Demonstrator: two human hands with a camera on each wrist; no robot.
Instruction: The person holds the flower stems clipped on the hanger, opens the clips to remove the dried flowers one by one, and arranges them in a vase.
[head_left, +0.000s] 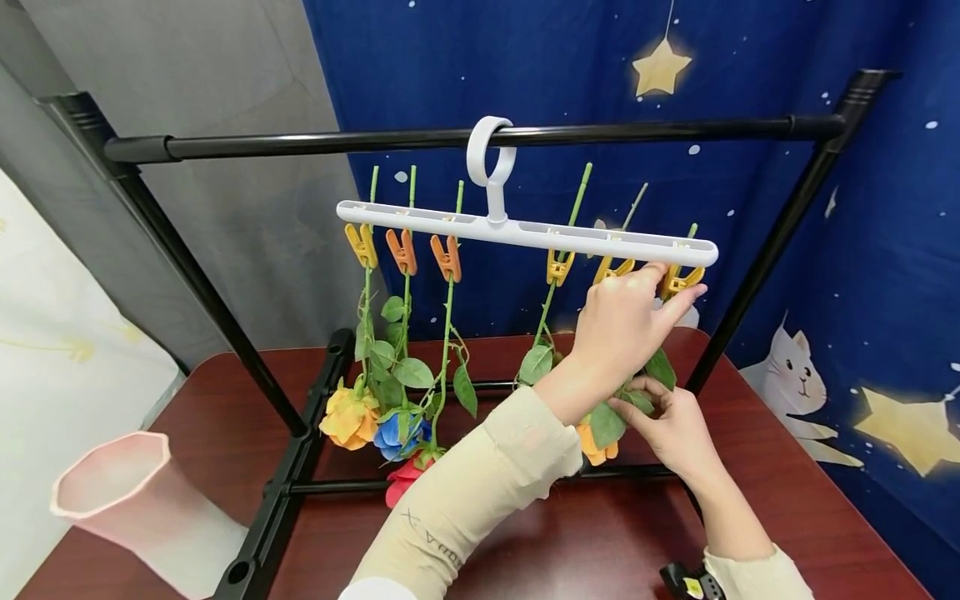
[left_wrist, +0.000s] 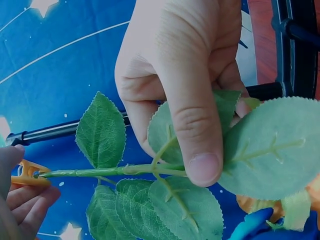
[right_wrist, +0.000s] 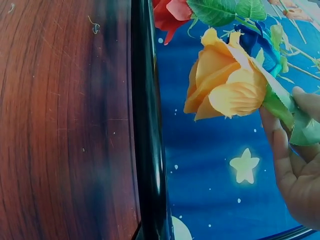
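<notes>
A white clip hanger (head_left: 525,234) hangs from a black bar, with roses clipped upside down along it. My left hand (head_left: 618,321) is raised to its right end and pinches the yellow clip (head_left: 681,283) there; the left wrist view shows this clip (left_wrist: 31,173) between thumb and fingers. Lower down, my right hand (head_left: 675,429) pinches a leafy green stem (left_wrist: 125,170), whose upper end is at that clip. Below the fingers an orange rose (right_wrist: 227,82) hangs head down, partly behind leaves in the head view. My left forearm hides part of the hanging flowers.
On the hanger's left half hang a yellow rose (head_left: 350,415), a blue rose (head_left: 401,433) and a red rose (head_left: 405,481). The black rack (head_left: 300,143) stands on a reddish-brown table (head_left: 585,533). A pink-and-white vase (head_left: 150,508) is at the left, a blue starry curtain (head_left: 510,67) behind.
</notes>
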